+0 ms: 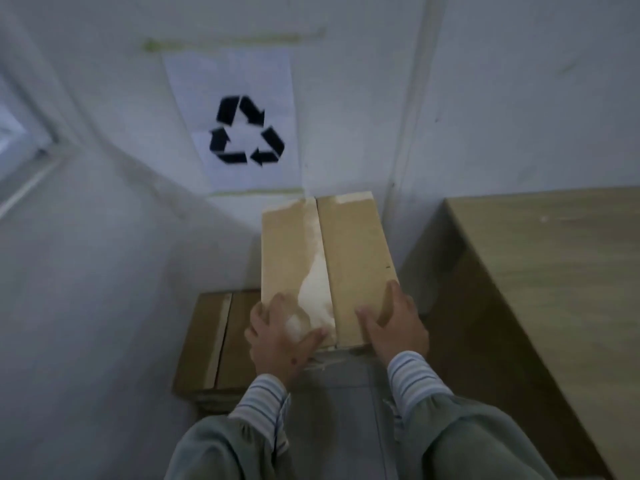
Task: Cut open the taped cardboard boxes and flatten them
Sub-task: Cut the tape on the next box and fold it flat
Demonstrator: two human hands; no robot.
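Observation:
A brown cardboard box piece (353,251) with a torn pale tape strip down its middle seam is held out in front of me, its far end toward the wall. My left hand (280,337) grips its near left corner, thumb lying on the tape. My right hand (391,323) grips the near right edge, fingers wrapped over the side. Below and to the left, a stack of flattened cardboard (214,341) lies on the floor, partly hidden by the held piece.
A paper sheet with a black recycling symbol (246,129) is taped to the white wall ahead. A wooden table (554,265) stands at the right. White walls close in on the left. Grey floor tiles (346,410) show between my sleeves.

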